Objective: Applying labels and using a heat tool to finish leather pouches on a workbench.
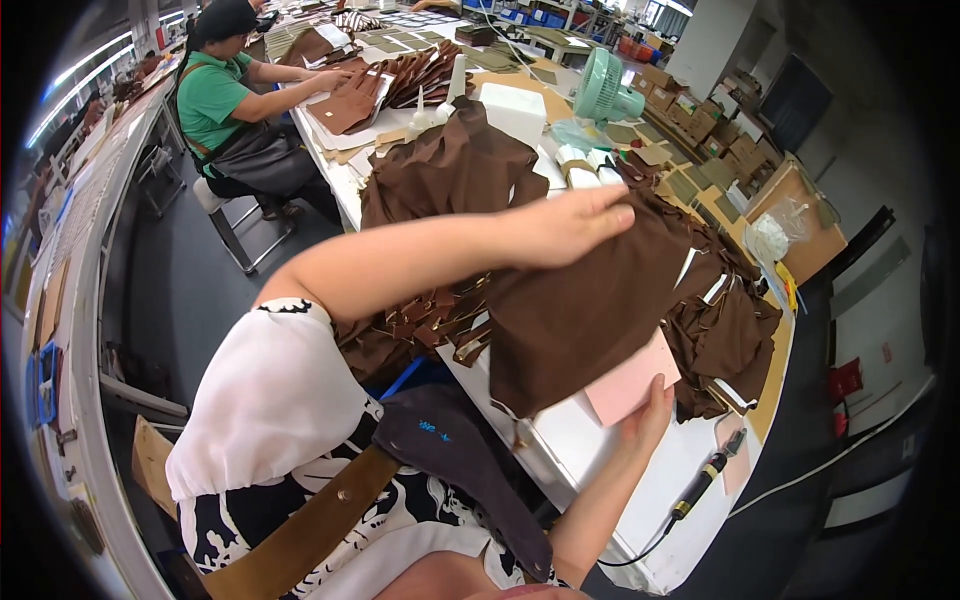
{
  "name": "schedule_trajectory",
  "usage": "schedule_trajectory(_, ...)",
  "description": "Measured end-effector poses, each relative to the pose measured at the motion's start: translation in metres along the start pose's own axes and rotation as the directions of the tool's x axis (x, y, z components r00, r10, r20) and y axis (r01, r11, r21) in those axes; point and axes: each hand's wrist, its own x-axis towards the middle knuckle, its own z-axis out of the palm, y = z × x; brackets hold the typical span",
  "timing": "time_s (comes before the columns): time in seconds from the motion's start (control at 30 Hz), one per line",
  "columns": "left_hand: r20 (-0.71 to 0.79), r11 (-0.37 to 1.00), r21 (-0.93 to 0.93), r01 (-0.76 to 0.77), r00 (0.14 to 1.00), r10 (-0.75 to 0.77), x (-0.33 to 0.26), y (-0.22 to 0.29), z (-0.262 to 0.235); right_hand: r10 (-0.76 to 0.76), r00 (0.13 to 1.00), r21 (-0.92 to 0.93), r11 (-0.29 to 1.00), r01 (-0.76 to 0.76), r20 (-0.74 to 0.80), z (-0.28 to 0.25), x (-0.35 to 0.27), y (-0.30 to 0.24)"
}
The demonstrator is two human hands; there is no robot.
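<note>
A dark brown fabric piece (pixel 570 320) spreads over the near part of the white worktable. My left hand (pixel 575 228) reaches across it from the left, with its fingers stretched out along the upper part of the cloth. A pale pink flat sheet (pixel 635 380) shows from under the cloth's lower right edge. My right hand (pixel 648 415) grips the sheet's near right corner, thumb on top. The rest of the sheet is hidden by the cloth. To the right lies a black pen-like tool (pixel 700 485) with a cord, beside another pink piece (pixel 735 460).
Brown fabric heaps lie behind (pixel 445 165) and to the right (pixel 715 335). Brown straps with metal parts (pixel 430 325) bunch at left. Farther back are a white foam block (pixel 512 110) and a green fan (pixel 603 85). A co-worker (pixel 225 100) sits at the far left, handling brown pieces.
</note>
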Motion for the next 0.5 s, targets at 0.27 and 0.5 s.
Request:
schedule_trajectory(0.27,-0.188,0.924,0.349,0.159,0.977,-0.097,0.042,0.048,-0.151,-0.021,0.998,-0.114,0.993,0.014,-0.06,-0.009,-0.006,-0.002)
schedule_trajectory(0.5,-0.241,0.443,0.809,0.387,0.905,-0.349,0.002,-0.185,-0.247,-0.045,0.996,-0.231,0.973,0.027,-0.072,0.001,-0.001,0.006)
